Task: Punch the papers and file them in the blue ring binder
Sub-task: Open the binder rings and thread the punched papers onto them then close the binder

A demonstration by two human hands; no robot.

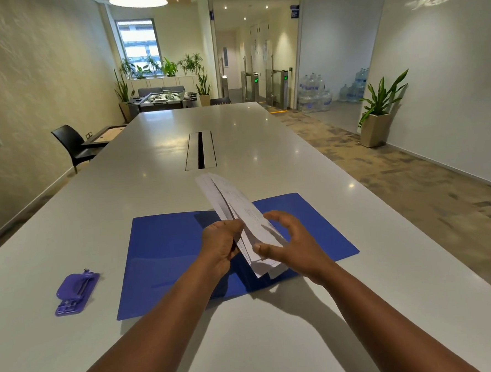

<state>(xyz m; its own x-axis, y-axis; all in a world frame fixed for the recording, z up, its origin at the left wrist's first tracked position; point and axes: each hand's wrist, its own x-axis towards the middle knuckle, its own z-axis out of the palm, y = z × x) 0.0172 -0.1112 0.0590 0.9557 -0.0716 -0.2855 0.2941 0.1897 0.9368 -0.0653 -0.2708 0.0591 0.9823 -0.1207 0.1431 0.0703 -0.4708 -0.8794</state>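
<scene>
The blue ring binder (168,253) lies open and flat on the white table (68,225). A stack of white papers (234,206) stands tilted over the binder's spine, its far end raised. My left hand (220,243) grips the stack's left side near its lower end. My right hand (290,240) is on the stack's right side, thumb on the paper edge and fingers spread. The binder's rings are hidden behind the papers and hands. A purple hole punch (77,292) rests on the table left of the binder.
A cable slot (200,149) runs along the table's middle beyond the binder. A black chair (75,146) stands at the table's left side. The table's right edge drops to a patterned floor, with a potted plant (380,111) by the wall.
</scene>
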